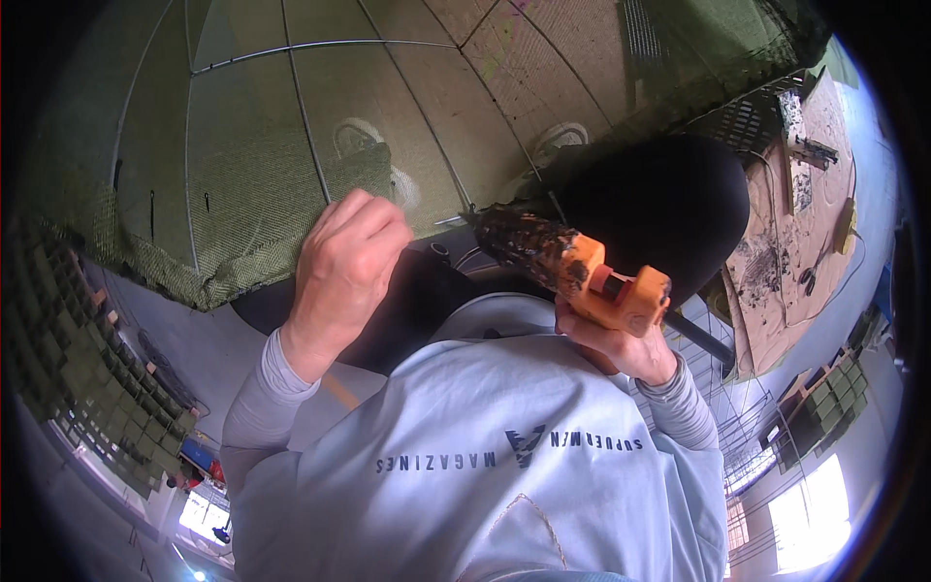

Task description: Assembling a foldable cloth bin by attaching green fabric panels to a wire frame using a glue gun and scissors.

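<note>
A large wire frame covered in green mesh spans the far side, its near edge lying over my lap. My left hand is closed at that edge, fingers curled and fingertips hidden, so what they pinch cannot be made out. My right hand is wrapped around the handle of an orange hot glue gun. Its front is caked in black glue, and the nozzle points left at the mesh edge beside a wire. A dark glue stick sticks out of its back.
A brown board smeared with black glue stands at the right, with a cable and scissors on it. Stacks of green mesh pieces are at the left, more at the lower right. My shoes show through the mesh.
</note>
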The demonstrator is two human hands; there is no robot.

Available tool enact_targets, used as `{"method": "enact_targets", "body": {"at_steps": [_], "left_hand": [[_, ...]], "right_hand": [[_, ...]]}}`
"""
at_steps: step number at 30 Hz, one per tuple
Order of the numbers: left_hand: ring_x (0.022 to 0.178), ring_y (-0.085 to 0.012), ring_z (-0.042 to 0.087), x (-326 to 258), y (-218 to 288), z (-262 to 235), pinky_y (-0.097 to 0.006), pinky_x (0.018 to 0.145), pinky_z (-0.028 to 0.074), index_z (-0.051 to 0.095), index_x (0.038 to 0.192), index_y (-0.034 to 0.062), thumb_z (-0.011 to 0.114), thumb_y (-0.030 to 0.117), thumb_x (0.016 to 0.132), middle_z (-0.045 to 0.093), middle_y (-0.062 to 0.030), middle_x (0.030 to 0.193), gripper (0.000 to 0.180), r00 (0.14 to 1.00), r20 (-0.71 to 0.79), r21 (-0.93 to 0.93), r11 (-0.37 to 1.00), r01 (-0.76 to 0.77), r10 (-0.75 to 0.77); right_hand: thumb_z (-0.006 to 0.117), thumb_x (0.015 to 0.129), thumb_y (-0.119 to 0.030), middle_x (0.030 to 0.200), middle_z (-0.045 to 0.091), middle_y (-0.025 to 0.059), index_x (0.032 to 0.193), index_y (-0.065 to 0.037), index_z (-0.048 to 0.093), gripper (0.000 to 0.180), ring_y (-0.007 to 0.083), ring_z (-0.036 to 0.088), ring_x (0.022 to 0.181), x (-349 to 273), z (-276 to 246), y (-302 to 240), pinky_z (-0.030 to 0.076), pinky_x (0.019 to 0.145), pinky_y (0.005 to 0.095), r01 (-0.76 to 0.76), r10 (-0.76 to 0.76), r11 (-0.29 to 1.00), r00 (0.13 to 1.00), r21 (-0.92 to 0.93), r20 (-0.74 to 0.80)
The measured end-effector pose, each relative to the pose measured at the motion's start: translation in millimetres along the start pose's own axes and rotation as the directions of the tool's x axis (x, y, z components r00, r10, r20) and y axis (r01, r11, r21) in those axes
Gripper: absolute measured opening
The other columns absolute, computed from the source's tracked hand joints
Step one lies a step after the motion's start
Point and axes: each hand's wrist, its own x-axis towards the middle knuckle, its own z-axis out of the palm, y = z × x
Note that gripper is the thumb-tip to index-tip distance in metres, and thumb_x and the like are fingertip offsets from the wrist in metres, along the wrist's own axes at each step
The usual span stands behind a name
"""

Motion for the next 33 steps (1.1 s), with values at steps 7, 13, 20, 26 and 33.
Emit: {"method": "enact_targets", "body": {"at_steps": [7,13,20,26,33], "left_hand": [[0.083,-0.0271,0.062,-1,-1,-1,-0.037,0.069,0.049,0.064,0.078,0.0002,0.074,-0.005,0.066,0.064,-0.0075,0.086,0.016,0.999,0.026,0.001,1.0,-0.022,0.022],[0.087,-0.0273,0.063,4,3,3,-0.038,0.073,0.049,0.063,0.082,0.0013,0.073,-0.005,0.068,0.066,-0.0073,0.089,0.018,1.0,0.016,0.031,1.0,-0.004,0.004],[0.085,-0.0265,0.063,2,0,3,-0.037,0.072,0.048,0.062,0.082,0.0026,0.072,-0.004,0.069,0.065,-0.0071,0.087,0.018,0.998,0.057,0.037,0.999,0.029,-0.031],[0.081,-0.0249,0.058,3,-1,4,-0.036,0.069,0.046,0.057,0.078,0.0035,0.067,-0.001,0.074,0.057,-0.0073,0.08,0.012,0.999,0.05,0.006,1.0,0.0,0.0],[0.079,-0.0252,0.059,5,0,3,-0.037,0.069,0.046,0.057,0.076,0.0033,0.069,-0.003,0.069,0.059,-0.0071,0.08,0.015,0.999,0.048,0.007,1.0,-0.007,0.006]], "right_hand": [[0.069,0.086,-0.017,0.093,0.062,0.0048,0.101,-0.005,0.064,0.02,0.0179,0.061,0.086,6,5,12,0.049,0.079,0.0312,0.029,-0.03,0.998,1.0,0.051,0.006],[0.067,0.092,-0.019,0.103,0.06,0.0106,0.116,-0.002,0.058,0.03,0.0214,0.062,0.094,7,-2,18,0.052,0.083,0.0321,0.022,-0.022,1.0,0.993,0.007,0.119],[0.07,0.09,-0.021,0.098,0.062,0.0077,0.11,-0.003,0.062,0.027,0.0201,0.063,0.089,14,-1,14,0.053,0.08,0.0321,-0.037,0.029,0.998,0.991,0.056,0.128],[0.072,0.089,-0.022,0.099,0.064,0.007,0.11,-0.003,0.062,0.029,0.0181,0.063,0.089,19,-1,15,0.054,0.08,0.0321,-0.031,0.01,0.99,0.988,0.135,0.153],[0.074,0.086,-0.02,0.099,0.067,0.007,0.11,-0.003,0.066,0.031,0.0184,0.066,0.09,18,-5,23,0.054,0.081,0.0316,-0.065,0.042,0.974,0.993,0.219,0.109]]}}
